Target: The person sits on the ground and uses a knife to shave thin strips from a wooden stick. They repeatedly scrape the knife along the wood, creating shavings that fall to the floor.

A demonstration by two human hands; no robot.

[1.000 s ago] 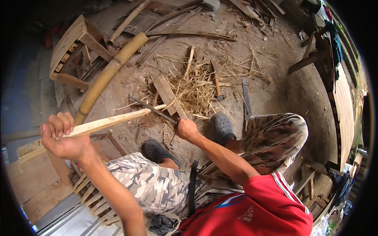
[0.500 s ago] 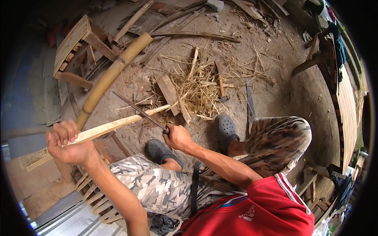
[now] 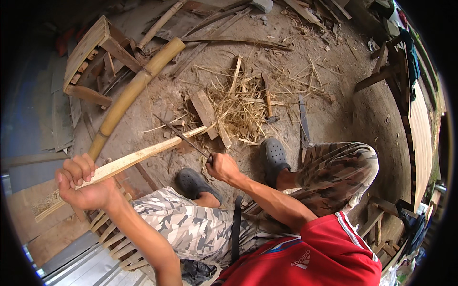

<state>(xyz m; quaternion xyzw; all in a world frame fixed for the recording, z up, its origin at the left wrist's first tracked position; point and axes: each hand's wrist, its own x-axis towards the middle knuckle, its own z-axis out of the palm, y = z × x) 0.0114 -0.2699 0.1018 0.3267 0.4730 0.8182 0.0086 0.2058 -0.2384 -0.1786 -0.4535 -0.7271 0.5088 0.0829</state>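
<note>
My left hand is closed round a long pale bamboo strip, which slants up to the right, its far end beside a wooden block. In my right hand is the handle of a long, thin-bladed knife. The blade crosses the strip near its far end, pointing up and to the left. A thin pale shaving sticks out by the blade. Most of the handle is hidden in my fist.
A heap of shavings covers the dirt floor ahead, with a hammer and a saw at its right. A thick bamboo pole leans by a wooden frame. Slatted wood lies lower left; a bench stands right.
The knife has moved a little right and down along the strip with my right hand. A thin shaving now shows by the blade. My left hand keeps its grip, nearly still.
</note>
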